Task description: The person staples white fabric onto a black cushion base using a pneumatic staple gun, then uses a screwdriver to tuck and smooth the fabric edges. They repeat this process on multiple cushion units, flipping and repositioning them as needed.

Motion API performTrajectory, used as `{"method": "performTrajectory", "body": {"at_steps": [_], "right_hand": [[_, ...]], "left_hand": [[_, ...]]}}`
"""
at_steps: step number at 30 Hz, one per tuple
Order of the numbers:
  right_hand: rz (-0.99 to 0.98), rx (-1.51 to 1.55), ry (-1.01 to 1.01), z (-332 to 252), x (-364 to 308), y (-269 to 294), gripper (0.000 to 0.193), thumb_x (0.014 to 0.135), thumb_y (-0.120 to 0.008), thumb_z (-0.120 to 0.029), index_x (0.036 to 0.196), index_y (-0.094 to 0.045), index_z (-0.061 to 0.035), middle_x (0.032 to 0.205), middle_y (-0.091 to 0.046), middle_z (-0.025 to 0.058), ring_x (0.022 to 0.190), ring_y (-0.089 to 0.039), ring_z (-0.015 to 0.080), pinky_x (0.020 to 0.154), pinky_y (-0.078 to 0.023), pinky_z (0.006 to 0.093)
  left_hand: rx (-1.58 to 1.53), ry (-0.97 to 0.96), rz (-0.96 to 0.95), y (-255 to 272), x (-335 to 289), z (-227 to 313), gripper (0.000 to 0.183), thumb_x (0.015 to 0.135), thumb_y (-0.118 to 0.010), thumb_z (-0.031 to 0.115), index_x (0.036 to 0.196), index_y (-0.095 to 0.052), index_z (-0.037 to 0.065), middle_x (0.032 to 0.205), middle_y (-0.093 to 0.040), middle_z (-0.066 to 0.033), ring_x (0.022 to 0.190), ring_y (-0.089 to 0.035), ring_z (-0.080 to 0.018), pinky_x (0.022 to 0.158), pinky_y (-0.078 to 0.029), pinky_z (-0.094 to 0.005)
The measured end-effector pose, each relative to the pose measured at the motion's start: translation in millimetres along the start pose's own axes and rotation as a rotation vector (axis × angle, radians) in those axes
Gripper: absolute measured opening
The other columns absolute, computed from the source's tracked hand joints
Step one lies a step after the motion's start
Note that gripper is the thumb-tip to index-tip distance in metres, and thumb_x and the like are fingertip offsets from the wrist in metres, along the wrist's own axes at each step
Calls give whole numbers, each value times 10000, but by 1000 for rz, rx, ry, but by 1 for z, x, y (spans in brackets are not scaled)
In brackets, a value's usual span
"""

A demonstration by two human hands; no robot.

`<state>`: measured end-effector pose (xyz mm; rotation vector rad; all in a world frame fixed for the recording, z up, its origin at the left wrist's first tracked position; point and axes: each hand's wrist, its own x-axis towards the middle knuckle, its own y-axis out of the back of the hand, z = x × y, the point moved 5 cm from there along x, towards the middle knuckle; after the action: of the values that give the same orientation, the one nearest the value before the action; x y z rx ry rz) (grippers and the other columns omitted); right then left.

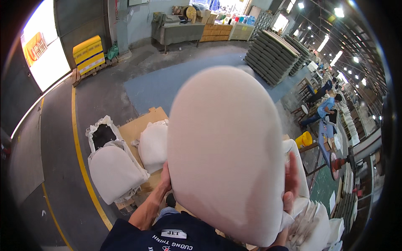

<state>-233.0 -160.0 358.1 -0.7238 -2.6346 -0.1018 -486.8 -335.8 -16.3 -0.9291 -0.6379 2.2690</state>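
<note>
"Holding what, with the left hand (166, 178)?"

"A pale, padded cushion (226, 154). It has hold of the left edge, and part of the fingers is hidden behind."

"And the right hand (291, 180)?"

"At the cushion's right edge, fingers stretched out and blurred. I cannot tell whether it grips or only steadies."

"So where is the cushion, and which way does it point?"

"Up between the two hands, in front of the dark shirt (188, 228). Its long axis runs away from the person's chest, leaning a little left. The rounded end points outward, the other end sits nearest the body, and the broad, smooth face is turned toward the head."

"What lies about it?"

"Just left of the cushion, a pale padded piece (154, 142) on a cardboard sheet (150, 116); farther left, a second pale pad (113, 173) beside an opened cover (103, 134) with a dark inside. Right of the cushion, pale fabric (312, 226) is heaped."

"And farther off?"

"Beyond the cushion's rounded end, blue flooring (155, 85) and tall grey stacks (268, 58). Well to its right, a yellow bucket (304, 140) and a person in light blue (328, 108), bent near a counter (323, 138)."
</note>
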Motion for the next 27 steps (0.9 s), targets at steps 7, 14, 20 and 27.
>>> {"method": "performTrajectory", "body": {"at_steps": [7,14,20,27], "right_hand": [[-690,-296,219,122,40,-252,647,1049,-453,-326,1622,-349,-44,1715,-250,173,1602,-165,374,1279,-133,526],[-673,-303,-41,203,17,-321,527,1005,-604,-270,1494,-539,-82,1602,-432,211,1482,-363,476,1220,-285,551],[-255,-1251,-326,298,6,-154,589,926,-711,-359,1441,-584,-103,1550,-465,209,1405,-460,399,1095,-370,644],[-212,564,-1554,438,-116,-119,722,1042,-467,-657,1458,-585,-79,1252,-734,81,1038,-734,187,922,-599,376]], "left_hand": [[212,-306,18,7,17,124,819,1019,-357,693,1506,-514,53,1424,-616,-120,1259,-611,-240,1071,-498,-382],[285,-185,225,138,-79,109,798,1022,-377,675,1499,-517,51,1417,-618,-120,1247,-616,-241,1063,-503,-383],[190,-84,345,202,-155,67,781,1024,-393,661,1494,-520,49,1410,-620,-121,1237,-620,-242,1057,-507,-383],[1,-198,310,218,-240,114,761,1027,-413,643,1487,-523,47,1402,-623,-121,1225,-626,-243,1049,-512,-384]]}}
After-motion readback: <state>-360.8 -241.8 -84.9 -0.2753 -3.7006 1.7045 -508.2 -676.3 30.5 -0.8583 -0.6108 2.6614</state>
